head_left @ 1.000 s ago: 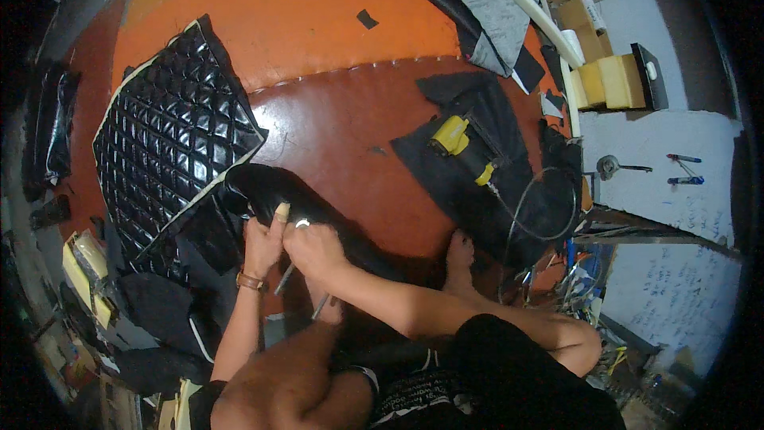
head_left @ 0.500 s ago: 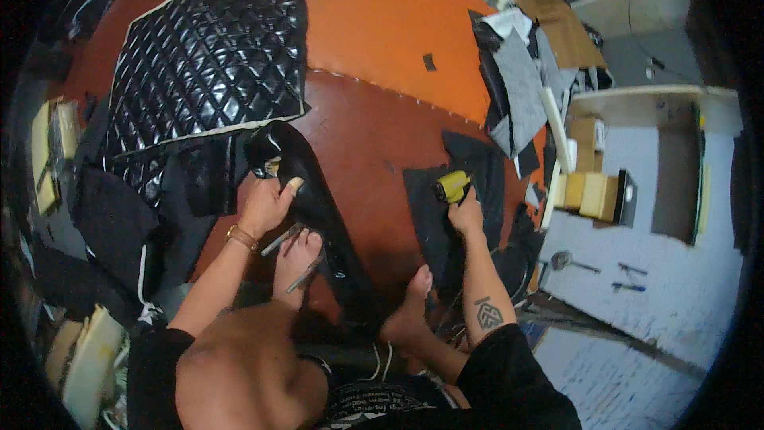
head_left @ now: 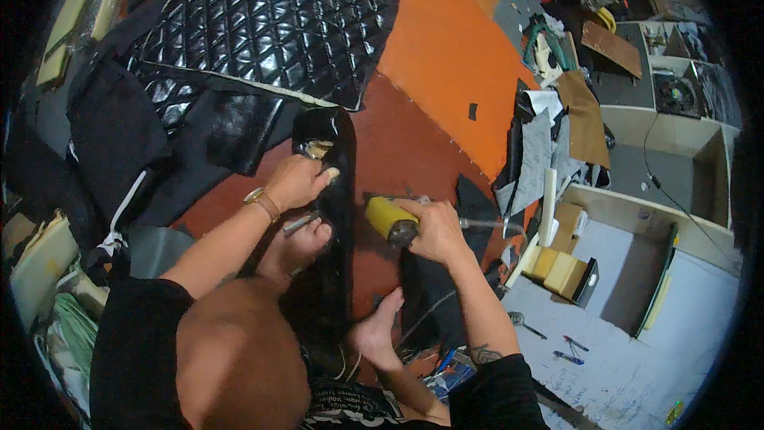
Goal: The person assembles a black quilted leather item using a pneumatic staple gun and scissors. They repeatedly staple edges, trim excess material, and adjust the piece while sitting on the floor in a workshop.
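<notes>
A long glossy black vinyl-covered piece (head_left: 338,215) runs lengthwise in front of me, with a tan patch (head_left: 318,149) showing at its far end. My left hand (head_left: 301,183) is closed on its left edge just below that patch, thumb laid over the vinyl. My right hand (head_left: 436,229) grips a yellow staple gun (head_left: 391,219) with a dark end cap and a hose behind it. The gun is held just right of the vinyl piece, apart from it. Beside my left foot lies a short metal rod (head_left: 301,223), partly hidden.
Quilted black vinyl (head_left: 270,28) lies at the far left on the red and orange sheet (head_left: 434,48). Black fabric (head_left: 119,111) is heaped on the left. Grey and brown scraps (head_left: 585,119) lie at right, beside an open cabinet frame (head_left: 621,263) with foam blocks. My bare feet flank the vinyl piece.
My right hand has brought the staple gun leftward, close to the vinyl piece, and turned it. My left hand keeps its hold. The view has shifted toward the right.
</notes>
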Demonstrator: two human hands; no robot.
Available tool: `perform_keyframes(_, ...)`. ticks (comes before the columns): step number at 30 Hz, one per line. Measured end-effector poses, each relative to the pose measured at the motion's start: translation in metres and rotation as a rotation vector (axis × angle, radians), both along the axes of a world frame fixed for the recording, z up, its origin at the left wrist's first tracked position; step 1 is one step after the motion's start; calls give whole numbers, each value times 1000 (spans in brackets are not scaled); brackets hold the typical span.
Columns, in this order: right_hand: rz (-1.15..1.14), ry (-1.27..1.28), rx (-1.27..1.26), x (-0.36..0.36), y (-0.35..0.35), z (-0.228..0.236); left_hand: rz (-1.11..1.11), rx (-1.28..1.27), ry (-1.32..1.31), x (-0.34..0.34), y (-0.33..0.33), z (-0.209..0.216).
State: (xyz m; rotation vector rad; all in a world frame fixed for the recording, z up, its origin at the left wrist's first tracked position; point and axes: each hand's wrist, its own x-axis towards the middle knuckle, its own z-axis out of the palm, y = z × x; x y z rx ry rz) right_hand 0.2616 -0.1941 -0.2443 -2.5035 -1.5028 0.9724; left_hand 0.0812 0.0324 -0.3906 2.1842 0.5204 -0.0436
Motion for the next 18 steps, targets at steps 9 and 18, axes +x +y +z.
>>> perform_keyframes(9, 115, -152, -295, -11, 96, -4, 9, -62, 1, -1, 3, -3)
perform_keyframes(18, 38, -195, -341, -24, 97, -9, 16, -132, 20, -2, 5, -3)
